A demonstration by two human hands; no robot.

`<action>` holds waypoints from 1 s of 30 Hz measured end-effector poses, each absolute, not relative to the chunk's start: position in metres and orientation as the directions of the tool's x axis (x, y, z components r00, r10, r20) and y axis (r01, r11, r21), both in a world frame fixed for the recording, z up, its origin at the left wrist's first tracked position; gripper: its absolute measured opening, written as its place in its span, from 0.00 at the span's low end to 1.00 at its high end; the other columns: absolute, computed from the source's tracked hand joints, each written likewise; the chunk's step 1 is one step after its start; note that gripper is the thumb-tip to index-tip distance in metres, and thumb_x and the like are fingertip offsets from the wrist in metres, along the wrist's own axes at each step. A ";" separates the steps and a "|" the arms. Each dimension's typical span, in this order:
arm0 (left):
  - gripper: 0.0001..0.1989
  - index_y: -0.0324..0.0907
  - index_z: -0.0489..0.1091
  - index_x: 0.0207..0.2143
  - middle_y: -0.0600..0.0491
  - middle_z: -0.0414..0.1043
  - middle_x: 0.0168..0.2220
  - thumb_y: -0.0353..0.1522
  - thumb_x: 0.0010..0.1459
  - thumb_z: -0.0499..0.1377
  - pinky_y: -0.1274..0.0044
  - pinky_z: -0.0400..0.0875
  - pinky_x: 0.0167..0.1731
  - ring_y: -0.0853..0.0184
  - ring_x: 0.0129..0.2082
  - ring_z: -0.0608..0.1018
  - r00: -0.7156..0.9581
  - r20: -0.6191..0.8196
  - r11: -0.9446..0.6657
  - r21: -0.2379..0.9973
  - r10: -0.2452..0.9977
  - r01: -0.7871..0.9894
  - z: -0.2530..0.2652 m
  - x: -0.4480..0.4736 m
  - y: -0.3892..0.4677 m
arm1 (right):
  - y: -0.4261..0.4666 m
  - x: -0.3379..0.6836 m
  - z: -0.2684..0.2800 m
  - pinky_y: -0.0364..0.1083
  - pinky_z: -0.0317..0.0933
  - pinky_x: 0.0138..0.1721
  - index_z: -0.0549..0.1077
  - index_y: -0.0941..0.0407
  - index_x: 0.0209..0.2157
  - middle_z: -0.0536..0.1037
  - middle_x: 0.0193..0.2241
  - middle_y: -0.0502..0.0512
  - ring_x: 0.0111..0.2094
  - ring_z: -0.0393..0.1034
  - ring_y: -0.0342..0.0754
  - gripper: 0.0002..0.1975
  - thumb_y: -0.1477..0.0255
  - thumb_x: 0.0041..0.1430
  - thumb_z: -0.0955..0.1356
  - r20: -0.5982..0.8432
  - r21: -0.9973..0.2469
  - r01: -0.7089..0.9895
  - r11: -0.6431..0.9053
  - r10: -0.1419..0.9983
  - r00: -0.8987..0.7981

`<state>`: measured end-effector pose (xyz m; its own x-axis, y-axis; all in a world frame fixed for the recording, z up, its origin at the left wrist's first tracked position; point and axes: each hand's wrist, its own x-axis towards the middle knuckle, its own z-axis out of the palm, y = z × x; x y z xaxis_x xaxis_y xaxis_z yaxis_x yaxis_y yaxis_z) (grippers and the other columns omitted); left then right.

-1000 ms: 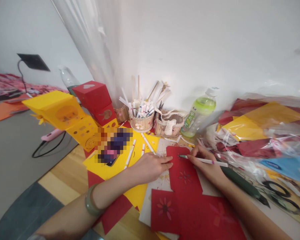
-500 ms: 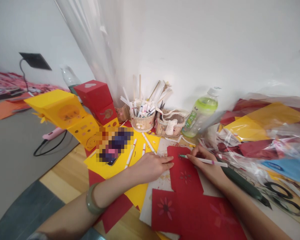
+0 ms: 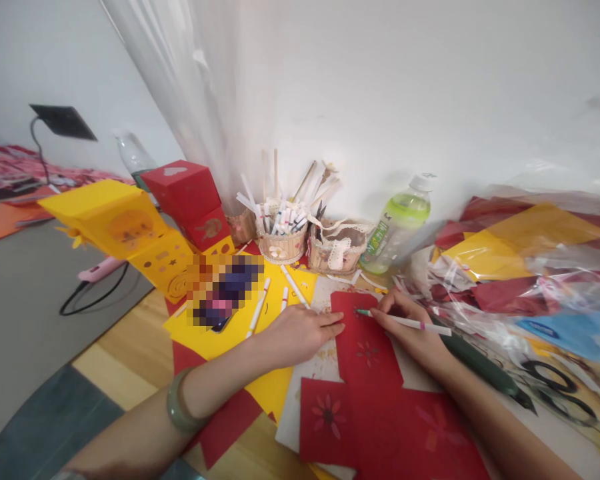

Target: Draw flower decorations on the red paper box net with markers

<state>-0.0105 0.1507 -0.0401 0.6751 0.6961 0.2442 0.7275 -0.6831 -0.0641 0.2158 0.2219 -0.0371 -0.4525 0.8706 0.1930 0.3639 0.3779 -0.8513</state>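
A white felt-tip pen (image 3: pixel 414 323) with a green tip is pinched in my right hand (image 3: pixel 414 331). Its tip touches a small dark mark near the top of a red paper cutout (image 3: pixel 370 370). Flower shapes decorate the cutout, one in the middle of the strip and another on the left flap. My left hand (image 3: pixel 300 335) lies with fingers stretched out, fingertips resting on the paper's left edge. Under the cutout is a pale board (image 3: pixel 296 413). Several more white pens (image 3: pixel 258 308) lie on yellow paper (image 3: pixel 273 393) beside my left hand.
Behind stand a pen basket (image 3: pixel 283 247), a lace-handled basket (image 3: pixel 334 257) and a green-labelled bottle (image 3: pixel 396 223). Yellow (image 3: pixel 130 220) and red (image 3: pixel 185 200) paper boxes stand left, near a blurred phone (image 3: pixel 225 323). At right are scissors (image 3: pixel 563 393), a dark green tool (image 3: pixel 485 367) and bagged paper scraps (image 3: pixel 510 247).
The whole view has shifted slightly, so things appear a little further left. Both hands and the pen keep nearly the same place on the red paper.
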 end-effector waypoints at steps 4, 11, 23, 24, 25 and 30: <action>0.17 0.41 0.66 0.51 0.52 0.66 0.54 0.26 0.58 0.51 0.72 0.72 0.34 0.66 0.36 0.78 0.671 0.249 -0.681 -0.058 0.699 0.730 -0.040 -0.010 0.151 | 0.221 0.215 -0.036 0.43 0.51 0.24 0.59 0.54 0.22 0.62 0.21 0.47 0.23 0.55 0.43 0.12 0.66 0.56 0.65 0.184 -0.850 0.369 0.377 0.867 -0.463; 0.18 0.41 0.66 0.51 0.53 0.66 0.54 0.26 0.58 0.52 0.72 0.73 0.33 0.65 0.36 0.78 0.673 0.240 -0.684 -0.051 0.699 0.728 -0.039 -0.011 0.150 | 0.221 0.215 -0.036 0.43 0.50 0.24 0.59 0.54 0.22 0.62 0.21 0.46 0.23 0.55 0.43 0.12 0.66 0.55 0.65 0.165 -0.854 0.374 0.363 0.869 -0.466; 0.18 0.42 0.65 0.51 0.53 0.65 0.54 0.26 0.58 0.52 0.72 0.73 0.34 0.65 0.36 0.78 0.675 0.242 -0.682 -0.067 0.697 0.728 -0.040 -0.011 0.150 | 0.220 0.212 -0.035 0.43 0.49 0.23 0.59 0.54 0.22 0.61 0.20 0.46 0.23 0.54 0.42 0.12 0.67 0.55 0.65 0.172 -0.863 0.355 0.360 0.869 -0.463; 0.18 0.41 0.65 0.51 0.52 0.65 0.54 0.26 0.58 0.52 0.72 0.73 0.34 0.65 0.36 0.78 0.675 0.242 -0.682 -0.067 0.697 0.728 -0.040 -0.011 0.150 | 0.220 0.212 -0.035 0.43 0.49 0.23 0.60 0.54 0.23 0.61 0.21 0.46 0.23 0.54 0.42 0.12 0.67 0.55 0.65 0.170 -0.862 0.359 0.359 0.870 -0.463; 0.18 0.41 0.65 0.51 0.52 0.66 0.54 0.26 0.58 0.52 0.72 0.73 0.35 0.66 0.36 0.78 0.676 0.240 -0.683 -0.065 0.697 0.728 -0.039 -0.011 0.150 | 0.220 0.212 -0.034 0.43 0.49 0.23 0.60 0.54 0.23 0.61 0.21 0.46 0.22 0.54 0.42 0.11 0.67 0.55 0.65 0.169 -0.861 0.362 0.358 0.871 -0.462; 0.18 0.40 0.65 0.51 0.52 0.65 0.54 0.25 0.57 0.53 0.72 0.73 0.36 0.65 0.38 0.78 0.678 0.224 -0.688 -0.045 0.700 0.725 -0.038 -0.011 0.150 | 0.220 0.212 -0.035 0.43 0.48 0.23 0.59 0.54 0.22 0.61 0.20 0.46 0.22 0.54 0.42 0.12 0.67 0.56 0.65 0.180 -0.852 0.365 0.375 0.865 -0.468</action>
<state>-0.0107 0.1501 -0.0379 0.6781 0.7002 0.2236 0.7247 -0.6876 -0.0446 0.2117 0.2203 -0.0348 -0.4683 0.8650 0.1800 0.3645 0.3748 -0.8525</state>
